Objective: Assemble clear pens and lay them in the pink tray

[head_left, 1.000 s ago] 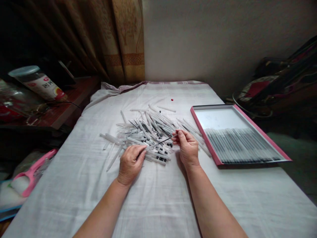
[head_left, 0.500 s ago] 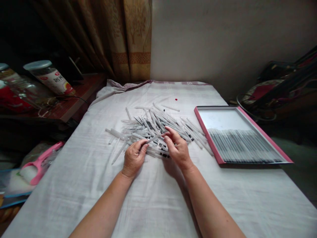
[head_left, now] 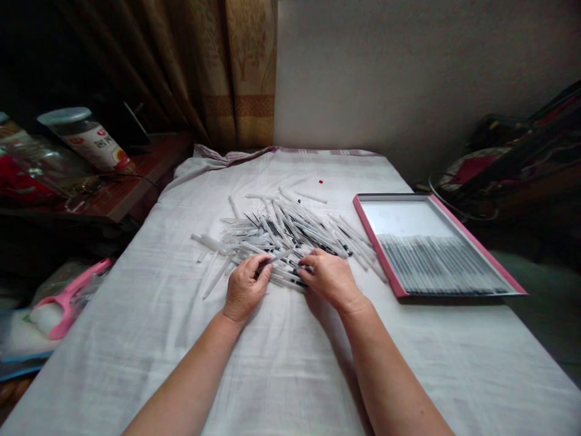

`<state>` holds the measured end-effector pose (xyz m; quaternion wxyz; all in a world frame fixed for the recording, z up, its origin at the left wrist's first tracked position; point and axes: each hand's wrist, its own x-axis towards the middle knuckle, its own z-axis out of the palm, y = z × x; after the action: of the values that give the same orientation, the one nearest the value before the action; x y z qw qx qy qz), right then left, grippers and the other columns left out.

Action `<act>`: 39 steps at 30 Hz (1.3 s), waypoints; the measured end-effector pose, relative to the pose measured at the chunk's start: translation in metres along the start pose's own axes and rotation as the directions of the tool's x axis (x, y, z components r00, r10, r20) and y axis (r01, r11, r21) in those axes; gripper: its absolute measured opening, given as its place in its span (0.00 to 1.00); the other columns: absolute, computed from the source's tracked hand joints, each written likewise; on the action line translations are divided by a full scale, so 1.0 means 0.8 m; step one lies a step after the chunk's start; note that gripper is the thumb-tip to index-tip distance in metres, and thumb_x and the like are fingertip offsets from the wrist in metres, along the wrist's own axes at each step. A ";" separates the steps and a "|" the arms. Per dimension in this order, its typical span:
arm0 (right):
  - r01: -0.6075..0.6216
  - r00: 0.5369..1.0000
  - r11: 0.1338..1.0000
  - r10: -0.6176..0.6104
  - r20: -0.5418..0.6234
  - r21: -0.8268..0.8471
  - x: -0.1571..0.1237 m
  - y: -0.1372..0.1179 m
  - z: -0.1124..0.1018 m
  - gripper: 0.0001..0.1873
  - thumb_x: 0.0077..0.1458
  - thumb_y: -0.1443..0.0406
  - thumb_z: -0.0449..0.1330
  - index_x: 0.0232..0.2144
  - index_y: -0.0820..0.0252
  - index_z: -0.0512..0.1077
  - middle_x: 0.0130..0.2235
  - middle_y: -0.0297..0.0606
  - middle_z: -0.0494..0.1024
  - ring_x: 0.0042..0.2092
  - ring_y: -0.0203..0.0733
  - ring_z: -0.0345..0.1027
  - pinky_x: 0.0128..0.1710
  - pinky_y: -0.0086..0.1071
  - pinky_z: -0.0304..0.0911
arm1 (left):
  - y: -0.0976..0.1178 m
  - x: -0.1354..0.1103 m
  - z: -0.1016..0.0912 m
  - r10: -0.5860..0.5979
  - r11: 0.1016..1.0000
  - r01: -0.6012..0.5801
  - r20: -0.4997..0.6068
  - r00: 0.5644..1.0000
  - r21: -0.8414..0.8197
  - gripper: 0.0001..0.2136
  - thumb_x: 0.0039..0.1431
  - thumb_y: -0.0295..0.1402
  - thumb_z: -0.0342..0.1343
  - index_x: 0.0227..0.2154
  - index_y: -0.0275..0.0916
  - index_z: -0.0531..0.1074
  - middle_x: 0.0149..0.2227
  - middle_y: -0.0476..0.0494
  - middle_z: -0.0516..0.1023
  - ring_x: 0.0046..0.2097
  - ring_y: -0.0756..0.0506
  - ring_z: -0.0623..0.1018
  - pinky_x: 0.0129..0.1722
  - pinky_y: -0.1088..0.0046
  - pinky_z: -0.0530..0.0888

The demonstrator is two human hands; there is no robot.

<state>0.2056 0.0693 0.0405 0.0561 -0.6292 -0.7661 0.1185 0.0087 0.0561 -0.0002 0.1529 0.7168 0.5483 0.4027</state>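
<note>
Right hand [head_left: 327, 275] lowered to tube pile's [head_left: 285, 225] near edge, broad cloth [head_left: 290, 363] foreground

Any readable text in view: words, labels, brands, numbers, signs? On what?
None clear enough to quote.
Jar label: printed, but too blurred to read.
Loose pen parts: no lettering legible.
Pens in the pink-edged box: no lettering legible.
</note>
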 end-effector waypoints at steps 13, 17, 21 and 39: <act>0.123 0.980 0.777 0.005 -0.201 0.618 0.007 0.024 -0.002 0.14 0.55 0.64 0.54 0.39 0.58 0.78 0.39 0.40 0.81 0.40 0.41 0.74 0.43 0.33 0.65 | 0.003 0.000 -0.001 0.085 0.996 -0.085 0.002 0.996 -0.001 0.08 0.62 0.32 0.53 0.40 0.41 0.75 0.37 0.44 0.81 0.40 0.46 0.80 0.43 0.70 0.75; 0.076 0.990 0.669 0.039 -0.137 0.739 0.007 0.022 -0.001 0.13 0.54 0.61 0.56 0.38 0.61 0.75 0.33 0.38 0.79 0.33 0.39 0.71 0.35 0.31 0.65 | 0.003 0.000 -0.002 0.084 0.996 -0.084 0.001 0.996 -0.003 0.08 0.62 0.32 0.53 0.40 0.41 0.75 0.37 0.45 0.81 0.40 0.46 0.80 0.42 0.70 0.75; 0.072 0.991 0.633 0.041 -0.126 0.771 0.007 0.020 -0.002 0.12 0.53 0.59 0.56 0.33 0.61 0.74 0.29 0.36 0.77 0.29 0.36 0.67 0.31 0.29 0.63 | 0.003 0.000 -0.001 0.102 0.995 -0.102 0.001 0.995 -0.015 0.07 0.62 0.31 0.53 0.40 0.41 0.75 0.37 0.45 0.81 0.39 0.46 0.80 0.41 0.71 0.75; 0.090 0.992 0.543 0.021 -0.121 0.835 0.010 0.025 0.008 0.16 0.52 0.58 0.58 0.38 0.61 0.77 0.30 0.37 0.77 0.29 0.36 0.66 0.29 0.30 0.62 | -0.001 -0.002 0.001 0.158 0.987 -0.159 0.022 0.987 0.015 0.09 0.63 0.32 0.53 0.42 0.41 0.76 0.38 0.43 0.82 0.41 0.45 0.80 0.43 0.69 0.76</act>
<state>0.2215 0.0800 0.0291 0.3963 -0.5165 -0.6241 0.4320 0.0086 0.0554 -0.0020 0.1201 0.7636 0.4914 0.4013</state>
